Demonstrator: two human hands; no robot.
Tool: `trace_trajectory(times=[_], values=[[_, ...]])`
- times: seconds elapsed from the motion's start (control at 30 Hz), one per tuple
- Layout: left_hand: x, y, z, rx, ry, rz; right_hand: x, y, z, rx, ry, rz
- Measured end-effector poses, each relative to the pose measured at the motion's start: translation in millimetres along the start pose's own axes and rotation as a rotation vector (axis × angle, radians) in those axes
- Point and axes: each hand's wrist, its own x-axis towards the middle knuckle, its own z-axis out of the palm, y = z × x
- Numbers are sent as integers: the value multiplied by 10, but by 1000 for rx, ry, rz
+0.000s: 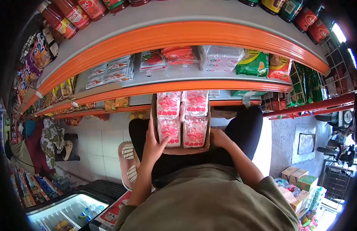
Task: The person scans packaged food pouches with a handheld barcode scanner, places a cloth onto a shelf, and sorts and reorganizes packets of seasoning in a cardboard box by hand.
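A small shop: stocked shelves with orange edges (178,34) cross the upper half, above a pale tiled floor (109,148). At middle left, another person in leaf-patterned trousers (48,140) is partly visible; a chest cooler (105,188) is at lower left, and a pink basket (121,161) is left of centre.

At centre, between the wearer's dark-clad knees, is an open cardboard box (186,151), its far end at the lower shelf edge. It looks full: clear packets (170,129) with red print fill it two by two, and no gap shows where one has been taken out. None is in either hand.

The left hand (152,146) is partly open, fingers along the box's left side, thumb resting over the near-left packets. The right hand (220,138) is curled against the near-right corner; its fingertips are hidden, so their grip cannot be told.

At right are cartons (294,175) and parked motorbikes (340,148).
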Motion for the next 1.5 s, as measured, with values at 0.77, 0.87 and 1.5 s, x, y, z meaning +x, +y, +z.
trace_trajectory(times=[0.77, 0.87, 1.5], values=[[527, -425, 380, -1421, -280, -359, -720, -572, -1507, 1068, 182, -181], [545, -509, 464, -1296, -209, -465, -359, -404, -1250, 992, 102, 137], [284, -353, 713, -1125, -211, -668, 271, 170, -175, 1110, -103, 368]])
